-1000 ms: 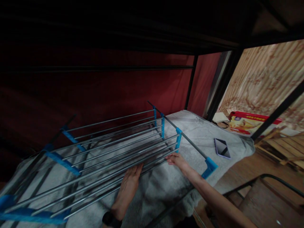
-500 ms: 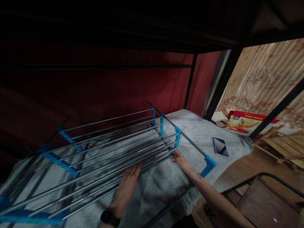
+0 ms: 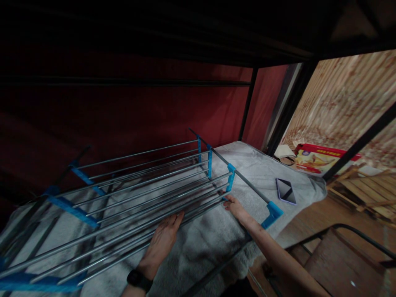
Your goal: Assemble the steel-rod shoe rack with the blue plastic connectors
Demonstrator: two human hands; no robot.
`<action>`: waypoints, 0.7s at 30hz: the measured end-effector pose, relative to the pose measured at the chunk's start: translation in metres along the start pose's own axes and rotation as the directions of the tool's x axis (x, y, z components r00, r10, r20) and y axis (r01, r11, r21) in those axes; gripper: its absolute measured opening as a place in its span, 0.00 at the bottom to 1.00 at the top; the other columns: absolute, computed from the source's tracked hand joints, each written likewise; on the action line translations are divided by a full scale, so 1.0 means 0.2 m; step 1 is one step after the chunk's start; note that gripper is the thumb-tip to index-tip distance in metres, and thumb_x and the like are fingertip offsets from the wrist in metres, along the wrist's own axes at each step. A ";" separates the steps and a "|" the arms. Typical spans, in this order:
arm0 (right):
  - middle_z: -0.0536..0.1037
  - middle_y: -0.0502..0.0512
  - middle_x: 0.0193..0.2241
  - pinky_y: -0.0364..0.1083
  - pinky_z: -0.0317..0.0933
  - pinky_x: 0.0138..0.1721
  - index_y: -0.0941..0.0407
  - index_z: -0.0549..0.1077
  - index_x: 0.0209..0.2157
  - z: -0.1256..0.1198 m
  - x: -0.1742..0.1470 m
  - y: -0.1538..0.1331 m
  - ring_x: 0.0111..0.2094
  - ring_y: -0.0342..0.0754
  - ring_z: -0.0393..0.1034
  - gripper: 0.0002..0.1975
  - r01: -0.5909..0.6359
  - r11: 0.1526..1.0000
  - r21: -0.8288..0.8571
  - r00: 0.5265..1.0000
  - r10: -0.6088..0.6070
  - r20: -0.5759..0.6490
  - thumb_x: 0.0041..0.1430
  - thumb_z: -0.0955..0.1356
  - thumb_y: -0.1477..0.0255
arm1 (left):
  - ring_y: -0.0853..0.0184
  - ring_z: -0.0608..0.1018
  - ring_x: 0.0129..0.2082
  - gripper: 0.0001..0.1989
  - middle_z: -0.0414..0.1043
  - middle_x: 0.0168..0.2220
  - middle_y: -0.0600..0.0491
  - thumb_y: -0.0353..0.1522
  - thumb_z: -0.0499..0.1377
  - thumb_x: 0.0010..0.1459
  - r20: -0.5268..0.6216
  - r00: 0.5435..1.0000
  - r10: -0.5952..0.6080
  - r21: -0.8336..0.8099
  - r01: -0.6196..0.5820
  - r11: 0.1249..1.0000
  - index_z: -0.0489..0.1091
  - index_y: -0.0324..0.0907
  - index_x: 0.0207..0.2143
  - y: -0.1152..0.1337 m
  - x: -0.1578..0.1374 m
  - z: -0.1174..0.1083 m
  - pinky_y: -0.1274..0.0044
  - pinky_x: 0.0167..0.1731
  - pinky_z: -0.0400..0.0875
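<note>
A rack of grey metal rods (image 3: pixel 148 196) with blue plastic brackets (image 3: pixel 72 210) lies on a grey fleece blanket (image 3: pixel 207 245); it looks like a shoe rack. My left hand (image 3: pixel 163 237), with a black watch (image 3: pixel 139 280) on its wrist, is laid over the nearest rods about midway along, its fingers bent around them and the fingertips partly hidden. Near the right end of the same rods, my right hand (image 3: pixel 234 207) has its fingers closed at the lower end of a blue bracket (image 3: pixel 230 178). A blue corner piece (image 3: pixel 274 214) sits just right of that forearm.
A phone (image 3: pixel 286 191) lies on the blanket to the right. Dark bed-frame posts (image 3: pixel 292 109) and an overhead bunk surround the rack. Beyond are a red and yellow box (image 3: pixel 321 159), a wooden slatted stand (image 3: pixel 365 189) and a chair (image 3: pixel 343 264).
My view has shifted slightly, so the rack and left hand appear a little further left. Both hands keep their places on the rack.
</note>
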State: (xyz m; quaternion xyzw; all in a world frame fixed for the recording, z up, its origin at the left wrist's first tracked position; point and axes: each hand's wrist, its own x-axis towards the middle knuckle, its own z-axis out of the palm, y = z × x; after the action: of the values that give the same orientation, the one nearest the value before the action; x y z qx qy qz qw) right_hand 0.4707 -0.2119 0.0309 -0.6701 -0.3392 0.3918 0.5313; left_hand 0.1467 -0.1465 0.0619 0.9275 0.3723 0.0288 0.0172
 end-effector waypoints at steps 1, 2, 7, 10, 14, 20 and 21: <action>0.80 0.57 0.33 0.51 0.66 0.36 0.50 0.77 0.32 0.01 0.00 0.00 0.36 0.55 0.72 0.16 0.009 1.000 0.010 1.000 -0.009 -0.003 0.36 0.66 0.67 | 0.62 0.77 0.58 0.37 0.74 0.59 0.45 0.16 0.44 0.58 -0.007 1.000 0.009 -0.002 -0.009 1.000 0.63 0.44 0.67 0.00 0.00 -0.01 0.66 0.60 0.70; 0.80 0.57 0.32 0.51 0.65 0.36 0.50 0.76 0.31 0.01 0.00 0.01 0.35 0.55 0.72 0.15 0.019 1.000 0.021 1.000 -0.019 -0.013 0.36 0.67 0.67 | 0.62 0.77 0.57 0.36 0.75 0.59 0.45 0.16 0.44 0.59 -0.019 1.000 0.015 -0.002 -0.015 1.000 0.64 0.44 0.67 0.00 0.00 -0.01 0.67 0.60 0.70; 0.74 0.54 0.23 0.53 0.64 0.33 0.51 0.72 0.27 0.03 -0.02 0.06 0.28 0.53 0.68 0.09 0.071 0.996 0.053 0.972 -0.058 -0.227 0.41 0.68 0.63 | 0.59 0.82 0.50 0.23 0.79 0.53 0.44 0.28 0.47 0.70 -0.093 0.996 -0.016 0.019 0.018 1.000 0.69 0.44 0.62 0.01 0.01 -0.01 0.69 0.52 0.75; 0.77 0.54 0.33 0.53 0.66 0.44 0.50 0.72 0.35 0.02 -0.02 0.05 0.38 0.54 0.71 0.14 0.130 0.991 0.031 0.917 -0.108 -0.383 0.47 0.67 0.59 | 0.60 0.83 0.45 0.21 0.81 0.50 0.45 0.36 0.48 0.72 -0.131 0.991 -0.041 0.022 0.044 0.999 0.69 0.47 0.63 0.02 0.01 0.00 0.71 0.46 0.76; 0.78 0.56 0.49 0.51 0.62 0.57 0.51 0.72 0.46 0.03 -0.01 -0.01 0.53 0.52 0.70 0.20 0.251 0.966 0.062 0.876 -0.199 -0.440 0.54 0.66 0.58 | 0.61 0.83 0.41 0.22 0.81 0.47 0.45 0.36 0.46 0.73 -0.140 0.989 -0.046 0.021 0.050 0.999 0.68 0.49 0.65 0.03 0.01 0.02 0.74 0.40 0.75; 0.80 0.54 0.46 0.48 0.62 0.54 0.52 0.76 0.45 0.10 0.04 -0.08 0.49 0.51 0.71 0.19 0.308 0.935 0.177 0.920 -0.245 -0.304 0.55 0.66 0.58 | 0.61 0.82 0.41 0.20 0.81 0.45 0.46 0.33 0.47 0.72 -0.126 0.991 -0.045 0.012 0.047 0.999 0.72 0.48 0.60 0.02 0.01 0.02 0.72 0.42 0.75; 0.80 0.53 0.43 0.48 0.63 0.52 0.53 0.75 0.42 0.11 0.05 -0.07 0.46 0.51 0.71 0.18 0.303 0.936 0.177 0.917 -0.236 -0.322 0.54 0.66 0.58 | 0.61 0.82 0.43 0.20 0.81 0.46 0.46 0.31 0.47 0.72 -0.126 0.991 -0.036 0.010 0.037 0.999 0.73 0.47 0.58 0.03 0.01 0.02 0.71 0.45 0.75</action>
State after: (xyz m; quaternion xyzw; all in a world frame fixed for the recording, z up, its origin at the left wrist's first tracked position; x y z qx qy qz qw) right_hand 0.4548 -0.1893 0.0405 -0.6035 -0.2995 0.2454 0.6971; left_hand 0.1523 -0.1484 0.0589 0.9170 0.3897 0.0844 -0.0115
